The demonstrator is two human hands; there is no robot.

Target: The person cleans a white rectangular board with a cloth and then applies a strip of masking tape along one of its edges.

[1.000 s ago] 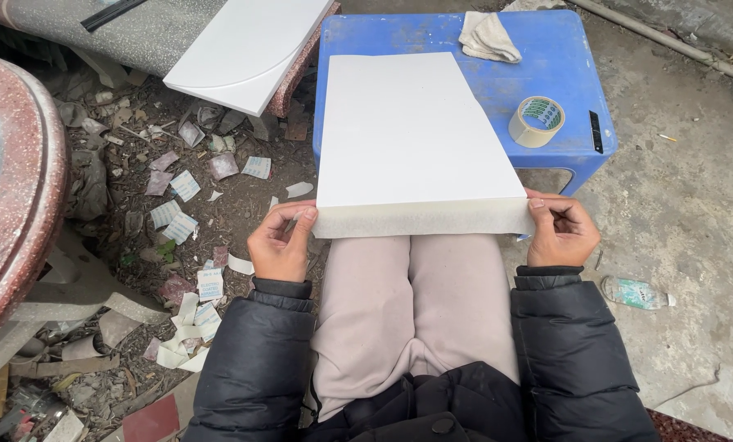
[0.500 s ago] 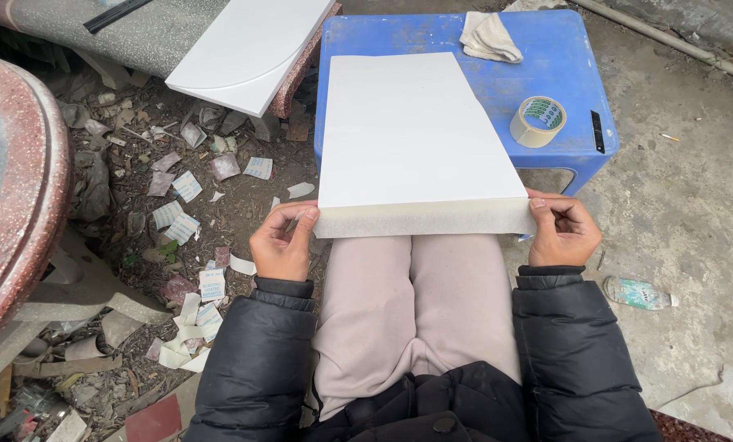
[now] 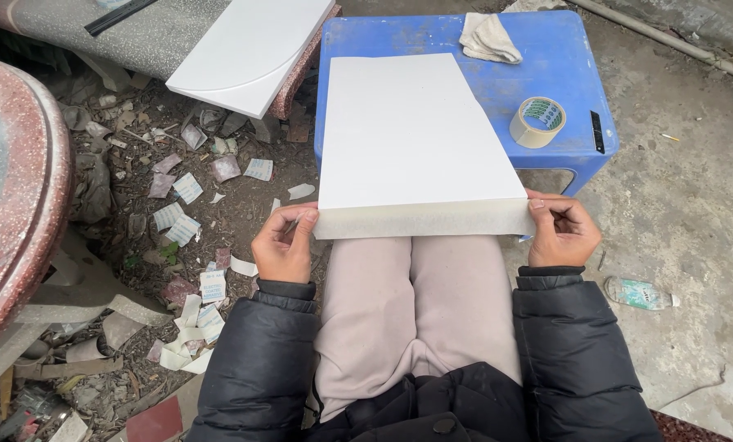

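Under the white slab (image 3: 411, 135), most of the blue stool (image 3: 563, 74) is hidden.

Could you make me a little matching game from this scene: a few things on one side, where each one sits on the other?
Things:
1. tape roll
2. folded cloth
3. plastic bottle
4. white slab

Places:
A. on the concrete ground, to the right
B. far edge of the blue stool
C. held at its near edge by both hands
D. right side of the stool

Pairs: 1-D, 2-B, 3-A, 4-C
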